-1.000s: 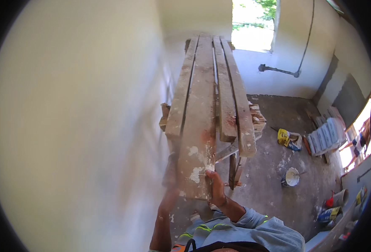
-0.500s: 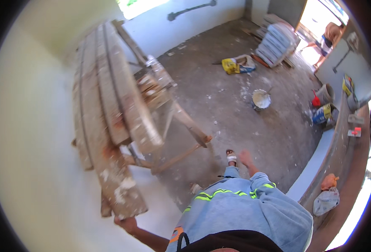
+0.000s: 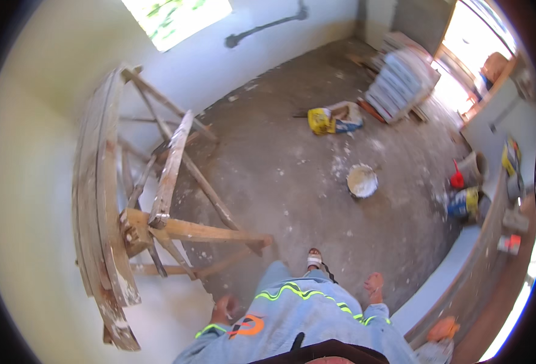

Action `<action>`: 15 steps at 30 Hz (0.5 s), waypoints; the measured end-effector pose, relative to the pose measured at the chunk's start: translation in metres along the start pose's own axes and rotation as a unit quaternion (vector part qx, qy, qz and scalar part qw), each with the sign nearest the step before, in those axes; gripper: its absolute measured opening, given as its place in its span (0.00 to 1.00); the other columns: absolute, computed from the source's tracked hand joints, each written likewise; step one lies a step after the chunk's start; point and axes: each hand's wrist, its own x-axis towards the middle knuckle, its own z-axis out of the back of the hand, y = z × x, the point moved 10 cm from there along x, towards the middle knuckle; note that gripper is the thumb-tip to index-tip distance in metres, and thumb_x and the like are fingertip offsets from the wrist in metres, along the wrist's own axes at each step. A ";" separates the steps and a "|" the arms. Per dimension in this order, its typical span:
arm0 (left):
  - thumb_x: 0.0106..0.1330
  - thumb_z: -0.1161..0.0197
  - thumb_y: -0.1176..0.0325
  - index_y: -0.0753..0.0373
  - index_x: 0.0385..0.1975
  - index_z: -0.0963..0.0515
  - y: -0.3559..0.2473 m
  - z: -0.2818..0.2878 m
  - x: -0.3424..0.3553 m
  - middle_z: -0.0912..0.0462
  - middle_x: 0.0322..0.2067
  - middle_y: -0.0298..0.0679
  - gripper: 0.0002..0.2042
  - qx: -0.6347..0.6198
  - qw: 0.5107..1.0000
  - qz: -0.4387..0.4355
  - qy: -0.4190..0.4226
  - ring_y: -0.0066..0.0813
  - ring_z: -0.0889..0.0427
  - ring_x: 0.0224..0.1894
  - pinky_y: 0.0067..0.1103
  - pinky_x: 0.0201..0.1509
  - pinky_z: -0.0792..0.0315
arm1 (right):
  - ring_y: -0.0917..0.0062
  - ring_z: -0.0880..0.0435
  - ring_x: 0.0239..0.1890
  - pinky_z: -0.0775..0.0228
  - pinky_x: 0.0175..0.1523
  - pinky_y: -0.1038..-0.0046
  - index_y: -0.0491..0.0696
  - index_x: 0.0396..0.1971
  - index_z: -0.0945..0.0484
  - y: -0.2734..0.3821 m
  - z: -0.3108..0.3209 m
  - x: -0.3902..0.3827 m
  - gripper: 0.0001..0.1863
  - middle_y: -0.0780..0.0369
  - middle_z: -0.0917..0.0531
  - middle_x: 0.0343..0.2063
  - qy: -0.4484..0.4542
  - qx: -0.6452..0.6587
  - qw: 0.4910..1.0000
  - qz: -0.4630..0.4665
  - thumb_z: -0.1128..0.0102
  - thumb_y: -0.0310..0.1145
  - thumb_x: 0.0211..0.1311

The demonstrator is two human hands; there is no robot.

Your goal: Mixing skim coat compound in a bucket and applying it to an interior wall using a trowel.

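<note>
My left hand [image 3: 222,310] hangs low beside my body, apart from the scaffold, its blurred fingers loosely apart with nothing visible in them. My right hand [image 3: 374,285] hangs at my other side, loosely bent and seemingly bare. To my left, along the wall, stands a wooden scaffold whose long planks [image 3: 98,200] are stained and splashed with white. Under the planks, a timber trestle [image 3: 213,232] carries crossbars and slanted legs. One sandaled foot [image 3: 314,259] shows on the floor in front of me.
A bucket of pale mix [image 3: 362,181] stands on the dusty floor. Beyond it lie an opened yellow bag [image 3: 335,118] and stacked pale sacks [image 3: 401,85]. At right are another bucket [image 3: 474,168], a ledge [image 3: 462,303] with an orange cloth [image 3: 444,329], and a person [image 3: 492,68] by the doorway.
My left hand has let go of the plank's near end and come back beside my body. My view has shifted, so the scaffold sits farther left and its trestle shows more fully.
</note>
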 end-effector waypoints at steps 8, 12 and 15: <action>0.64 0.49 0.55 0.56 0.39 0.25 -0.336 -0.274 0.070 0.22 0.32 0.33 0.13 0.169 0.947 -0.230 0.146 0.24 0.24 0.32 0.23 0.34 0.29 | 0.64 0.23 0.41 0.27 0.42 0.64 0.48 0.51 0.36 0.327 -0.176 -0.029 0.18 0.58 0.27 0.42 0.246 0.185 0.949 0.065 0.53 0.37 0.62; 0.65 0.50 0.57 0.59 0.41 0.27 -0.474 -0.312 0.097 0.21 0.37 0.35 0.14 0.212 0.900 -0.376 0.054 0.26 0.22 0.35 0.24 0.35 0.27 | 0.66 0.24 0.43 0.28 0.44 0.66 0.48 0.52 0.37 0.445 -0.213 -0.019 0.20 0.58 0.28 0.44 0.289 0.174 0.927 0.163 0.51 0.40 0.63; 0.58 0.47 0.70 0.59 0.35 0.26 -0.567 -0.310 0.096 0.21 0.31 0.38 0.07 0.111 0.893 -0.434 0.046 0.34 0.22 0.35 0.31 0.39 0.27 | 0.74 0.24 0.36 0.30 0.38 0.75 0.48 0.47 0.33 0.466 -0.198 0.038 0.17 0.62 0.25 0.38 0.198 0.195 0.934 0.225 0.50 0.40 0.62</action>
